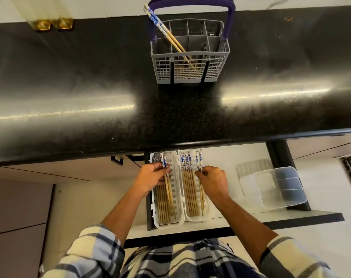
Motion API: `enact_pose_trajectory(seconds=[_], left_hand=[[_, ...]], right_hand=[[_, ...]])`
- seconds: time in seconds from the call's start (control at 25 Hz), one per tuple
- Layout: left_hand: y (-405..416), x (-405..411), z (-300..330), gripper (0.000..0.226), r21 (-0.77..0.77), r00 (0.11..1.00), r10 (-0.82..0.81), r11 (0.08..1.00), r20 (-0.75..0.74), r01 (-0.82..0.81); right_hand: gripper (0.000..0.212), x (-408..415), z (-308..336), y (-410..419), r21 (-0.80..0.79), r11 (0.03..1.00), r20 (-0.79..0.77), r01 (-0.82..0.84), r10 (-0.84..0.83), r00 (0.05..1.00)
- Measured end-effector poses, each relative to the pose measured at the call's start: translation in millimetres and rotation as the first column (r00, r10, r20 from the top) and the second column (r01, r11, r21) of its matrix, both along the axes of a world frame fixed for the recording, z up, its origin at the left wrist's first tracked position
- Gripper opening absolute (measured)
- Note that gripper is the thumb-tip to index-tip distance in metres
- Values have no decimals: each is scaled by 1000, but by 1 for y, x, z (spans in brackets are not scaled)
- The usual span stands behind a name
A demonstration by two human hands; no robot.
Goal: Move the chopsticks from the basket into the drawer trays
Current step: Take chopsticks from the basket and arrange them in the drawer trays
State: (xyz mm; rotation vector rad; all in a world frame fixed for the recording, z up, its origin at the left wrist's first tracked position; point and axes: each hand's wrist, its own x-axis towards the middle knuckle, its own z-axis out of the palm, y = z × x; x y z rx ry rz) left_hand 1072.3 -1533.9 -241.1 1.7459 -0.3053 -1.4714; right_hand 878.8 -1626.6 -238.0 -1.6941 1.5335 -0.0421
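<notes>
A grey cutlery basket (190, 75) with a purple handle stands on the black counter, and a pair of blue-patterned wooden chopsticks (166, 31) leans in its left compartment. Below, in the open drawer, two white trays lie side by side. The left tray (179, 197) and the right tray (208, 209) each hold several chopsticks. My left hand (150, 177) is over the left tray, shut on a pair of chopsticks (168, 189). My right hand (212, 179) is over the right tray, shut on another pair (201, 195).
A clear plastic divided container (281, 187) sits in the drawer to the right of the trays. The black counter edge (170, 143) overhangs the drawer's back. Two amber glass objects (52, 24) stand at the counter's far left.
</notes>
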Motion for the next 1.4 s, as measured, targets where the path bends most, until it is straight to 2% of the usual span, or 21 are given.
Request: enact_pose_trajectory(seconds=[0.72, 1.12, 1.2, 1.32, 1.4], left_hand=[[-5, 2, -20, 24, 58, 996, -69, 996, 55, 66], [-8, -4, -35, 37, 124, 988, -116, 987, 101, 104], [-9, -9, -39, 41, 176, 974, -152, 977, 166, 122], [-11, -16, -43, 35, 247, 921, -234, 956, 311, 160], [-12, -20, -44, 34, 292, 895, -274, 941, 353, 173]], right_hand=[[20, 9, -9, 2, -10, 999, -46, -39, 39, 998], [20, 10, -14, 4, -18, 999, -44, -32, 31, 999], [20, 10, -15, 4, -21, 999, -63, -31, 29, 998], [19, 12, -17, 3, -18, 1000, -98, -22, 21, 995], [18, 16, -16, 1, -13, 1000, -126, -21, 19, 992]])
